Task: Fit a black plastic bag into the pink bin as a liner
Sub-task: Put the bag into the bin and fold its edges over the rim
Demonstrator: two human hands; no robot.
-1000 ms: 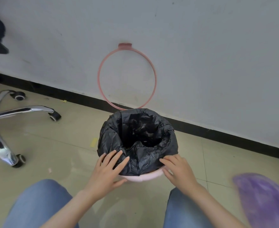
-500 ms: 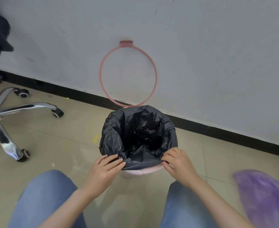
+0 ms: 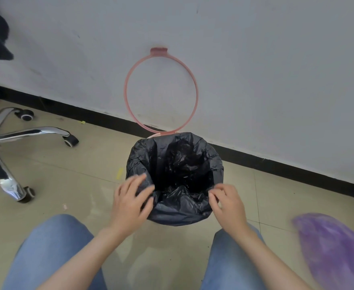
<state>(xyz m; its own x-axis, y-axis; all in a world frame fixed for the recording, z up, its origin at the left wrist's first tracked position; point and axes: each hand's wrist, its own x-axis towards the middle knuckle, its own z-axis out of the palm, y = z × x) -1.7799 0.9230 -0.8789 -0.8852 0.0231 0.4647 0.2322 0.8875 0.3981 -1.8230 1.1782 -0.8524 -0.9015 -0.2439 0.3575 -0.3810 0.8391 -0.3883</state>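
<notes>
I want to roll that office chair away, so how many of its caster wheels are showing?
3. One caster sits near the wall, one on the leg end nearest the bin, one nearest the person. Others may lie beyond the left edge.

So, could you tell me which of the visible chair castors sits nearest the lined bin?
The castor ending the chrome leg that points toward the black bag; the other two lie farther left.

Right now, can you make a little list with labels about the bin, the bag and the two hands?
bin: almost hidden under the bag, only a sliver of pink bin shows at the back
bag: black bag inside, folded over the rim
left hand: left hand spread flat on the bag's near-left side
right hand: right hand at the near-right rim, fingers curled
ring: pink ring up against the wall
</notes>
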